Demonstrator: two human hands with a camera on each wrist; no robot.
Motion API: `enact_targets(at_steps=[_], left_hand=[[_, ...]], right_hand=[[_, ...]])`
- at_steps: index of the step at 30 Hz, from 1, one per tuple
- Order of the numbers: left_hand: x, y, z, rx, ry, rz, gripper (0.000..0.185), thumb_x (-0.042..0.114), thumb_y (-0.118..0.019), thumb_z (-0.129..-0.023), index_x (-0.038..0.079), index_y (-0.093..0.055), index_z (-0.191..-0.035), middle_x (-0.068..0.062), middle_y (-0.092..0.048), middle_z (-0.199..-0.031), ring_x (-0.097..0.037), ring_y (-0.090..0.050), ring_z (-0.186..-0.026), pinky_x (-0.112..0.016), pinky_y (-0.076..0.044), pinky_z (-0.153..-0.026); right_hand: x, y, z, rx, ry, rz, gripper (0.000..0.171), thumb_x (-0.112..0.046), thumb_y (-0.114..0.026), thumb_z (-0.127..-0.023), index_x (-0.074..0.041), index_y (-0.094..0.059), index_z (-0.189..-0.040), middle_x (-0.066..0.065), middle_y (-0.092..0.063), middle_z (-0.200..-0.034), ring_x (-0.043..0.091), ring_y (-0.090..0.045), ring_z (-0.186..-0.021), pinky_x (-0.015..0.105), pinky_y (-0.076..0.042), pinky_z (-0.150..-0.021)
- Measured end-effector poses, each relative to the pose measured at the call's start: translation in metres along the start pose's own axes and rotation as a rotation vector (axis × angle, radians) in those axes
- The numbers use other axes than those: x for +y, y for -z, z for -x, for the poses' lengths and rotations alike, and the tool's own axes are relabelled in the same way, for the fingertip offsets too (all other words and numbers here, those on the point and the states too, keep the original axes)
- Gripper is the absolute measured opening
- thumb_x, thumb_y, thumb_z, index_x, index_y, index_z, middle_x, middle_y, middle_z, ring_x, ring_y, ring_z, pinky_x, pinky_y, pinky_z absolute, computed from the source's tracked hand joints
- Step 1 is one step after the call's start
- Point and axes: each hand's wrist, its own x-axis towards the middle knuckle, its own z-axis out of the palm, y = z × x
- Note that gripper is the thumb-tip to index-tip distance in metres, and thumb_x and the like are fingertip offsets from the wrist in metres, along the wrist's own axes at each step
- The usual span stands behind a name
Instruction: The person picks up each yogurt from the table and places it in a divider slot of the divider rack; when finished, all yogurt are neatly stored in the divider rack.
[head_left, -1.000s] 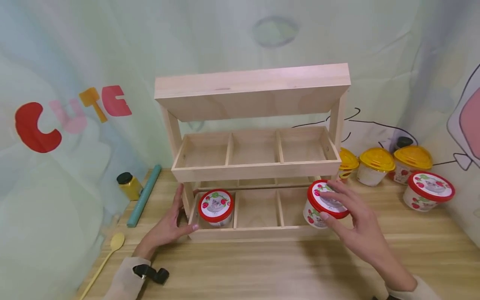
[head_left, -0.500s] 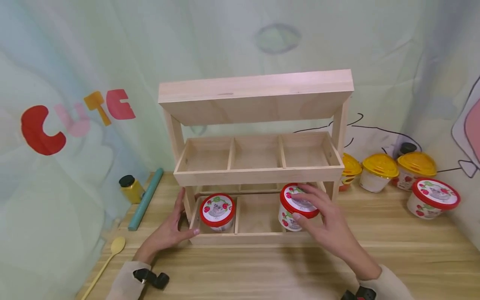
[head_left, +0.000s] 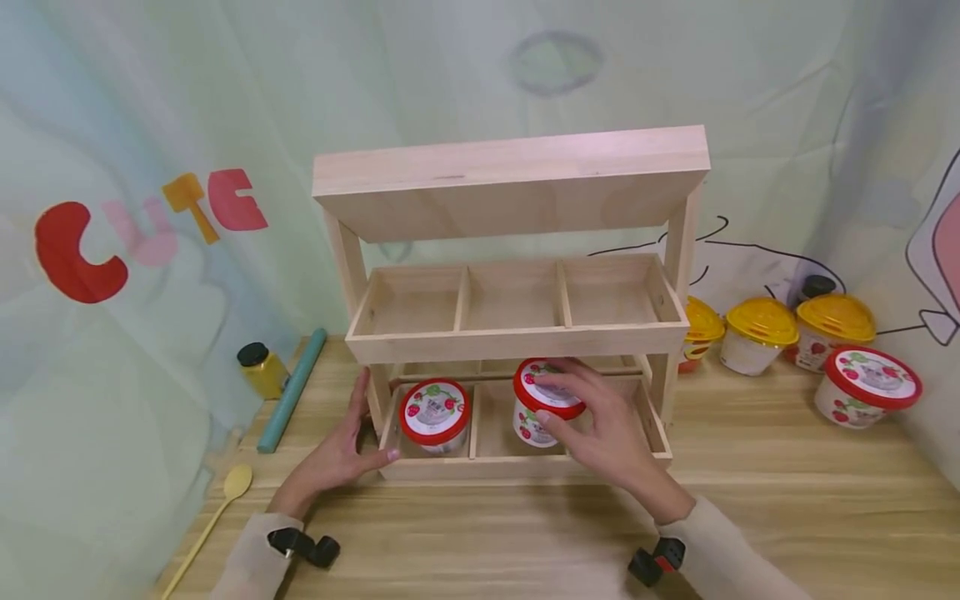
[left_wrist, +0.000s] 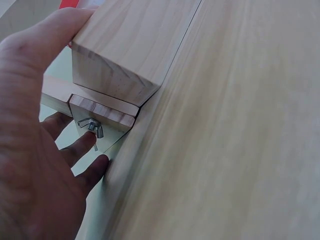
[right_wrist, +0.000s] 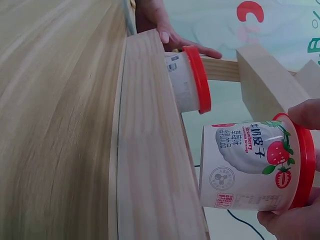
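A wooden two-tier rack [head_left: 517,340] stands on the table. My right hand [head_left: 592,417] grips a red-lidded strawberry cup [head_left: 542,402] by its lid, over the lower tier's middle compartment; the right wrist view shows this cup [right_wrist: 252,167] tilted, above the rack's front rail [right_wrist: 150,150]. Another red-lidded cup [head_left: 432,414] sits in the lower left compartment. My left hand [head_left: 341,446] holds the rack's lower left corner, thumb on the front; in the left wrist view its fingers [left_wrist: 80,150] lie beside a wing nut [left_wrist: 93,127] on the rack's side.
On the table right of the rack stand three yellow-lidded cups [head_left: 761,333] and one red-lidded cup [head_left: 866,385]. To the left lie a teal rod [head_left: 291,389], a small yellow jar [head_left: 258,370] and a yellow spoon [head_left: 213,517]. A printed cloth hangs behind.
My right hand has carried the strawberry cup leftward from the rack's right end to over the lower middle compartment. The left hand has stayed on the rack's corner.
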Motion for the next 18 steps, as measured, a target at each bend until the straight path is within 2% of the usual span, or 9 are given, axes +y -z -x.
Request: enact_targets(at_steps=[9,18], left_hand=[[0.001,0.0,0.0,0.0,-0.016,0.009,0.14,0.016,-0.087,-0.087,0.032,0.025,-0.169,-0.027,-0.027,-0.176,-0.062,-0.024,-0.159,-0.089,-0.02,-0.117],[0.001,0.0,0.001,0.001,-0.039,0.003,0.14,0.016,-0.087,-0.087,0.029,0.025,-0.169,-0.027,-0.026,-0.176,-0.062,-0.023,-0.159,-0.09,-0.019,-0.117]], right_hand=[[0.003,-0.022,-0.007,-0.047,-0.036,-0.028,0.04,-0.023,-0.079,-0.094,-0.02,-0.072,-0.134,0.011,-0.059,-0.159,0.035,-0.061,-0.141,0.056,-0.06,-0.105],[0.009,-0.046,-0.011,-0.05,0.018,0.023,0.038,-0.024,-0.08,-0.091,-0.016,-0.075,-0.128,0.015,-0.06,-0.156,0.041,-0.054,-0.148,0.063,-0.054,-0.112]])
